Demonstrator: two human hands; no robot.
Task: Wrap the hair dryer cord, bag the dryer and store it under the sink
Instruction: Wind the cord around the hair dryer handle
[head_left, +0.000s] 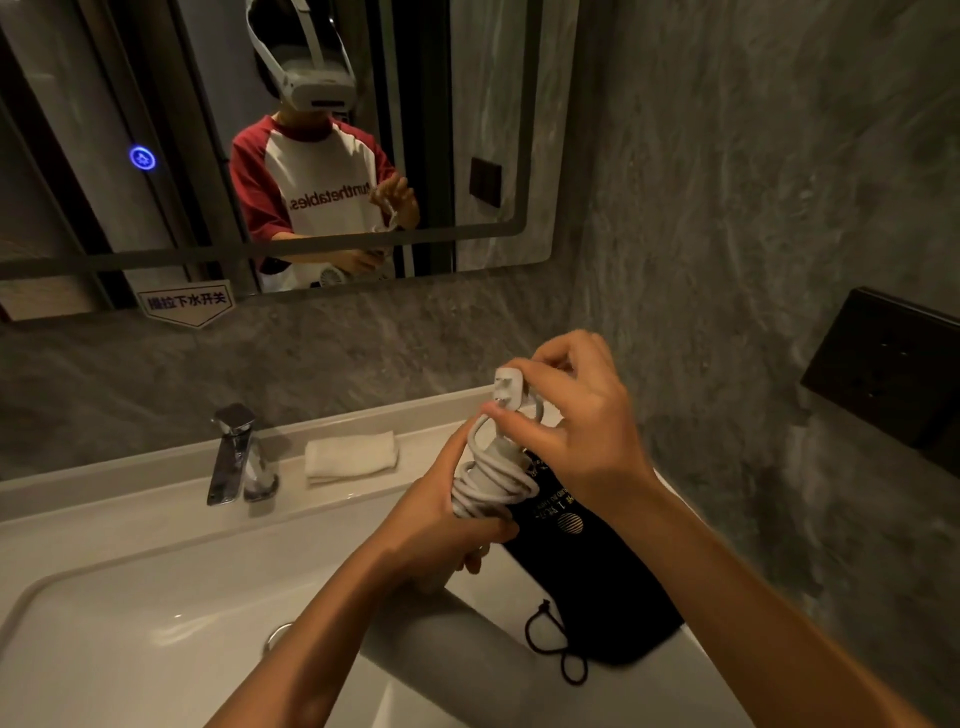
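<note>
Cord-wrapping nearly done. White cord (491, 483) is coiled round the dryer handle, which is gripped in the closed left hand (441, 525) above the basin's right edge. The plug (509, 387) is pinched by the right hand (571, 415), thumb and fingers closed on it. Judged best: the plug tucked under a loop, coils kept tight. The black drawstring bag (597, 571) lies flat just beside, mouth shut, needing opening. Folded towel (350, 454) and faucet (234, 452) are well clear.
</note>
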